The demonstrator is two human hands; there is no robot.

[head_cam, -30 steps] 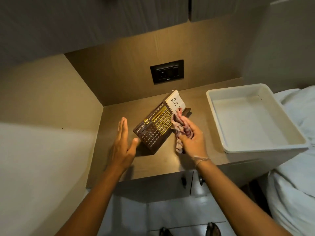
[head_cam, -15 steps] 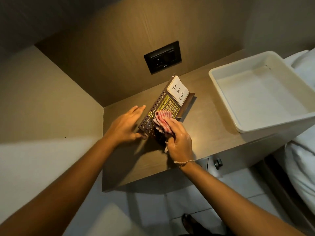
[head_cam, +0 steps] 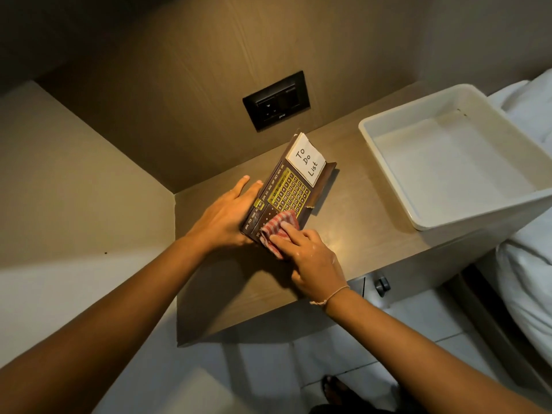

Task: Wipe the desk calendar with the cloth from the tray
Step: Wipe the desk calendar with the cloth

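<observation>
Left hand point(head_cam: 228, 218): it lies flat and open against the left side of the desk calendar. The fingers are spread out and point up the shelf. It is not wrapped around anything — it just presses on the edge.
Desk calendar point(head_cam: 286, 194): a brown board with small yellow number squares. It sits tilted on the wooden shelf point(head_cam: 352, 234), between the two hands. Month names run down its left edge.
Note point(head_cam: 306, 162): a white paper at the top of the calendar. It says "To Do List".
Cloth point(head_cam: 279, 230): red and white checks. It is on the bottom corner of the calendar, bunched up a bit.
Right hand point(head_cam: 313, 258): the fingers are bent down on top of the cloth and push it onto the calendar. A thin string band is around the wrist.
Socket point(head_cam: 276, 100): a black plate on the wall, above the calendar.
Tray point(head_cam: 388, 174): a big white box on the right end of the shelf — well apart from the calendar.
Bed point(head_cam: 525, 258): white sheets at the far right.
</observation>
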